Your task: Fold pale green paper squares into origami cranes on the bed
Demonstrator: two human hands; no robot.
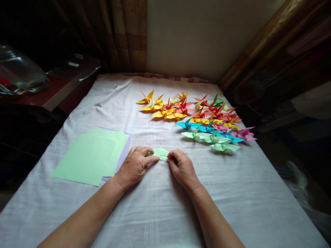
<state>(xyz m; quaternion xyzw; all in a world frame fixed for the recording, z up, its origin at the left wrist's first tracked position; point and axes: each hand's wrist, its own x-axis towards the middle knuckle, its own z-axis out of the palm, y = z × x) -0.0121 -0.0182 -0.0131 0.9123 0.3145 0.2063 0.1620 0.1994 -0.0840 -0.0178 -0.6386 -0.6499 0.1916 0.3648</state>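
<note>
Between my hands lies a small folded piece of light green paper [160,152], low on the cloth-covered table. My left hand [136,162] grips its left end, with the thumb along the near edge and the fingers over the far side. At the paper's right end, my right hand [182,166] pinches the tip between thumb and forefinger, the other fingers curled in. Parts of the paper are hidden under my left fingers. Just left of my left hand rests a stack of light green square sheets [80,158], with a purple sheet [125,151] showing beneath.
Several folded paper cranes stand in rows at the back right: yellow [147,100], red [183,105], blue [188,125], pink [247,133] and light green [224,148]. A white cloth [160,213] covers the table. A clear jar [23,70] lies on a side surface at left.
</note>
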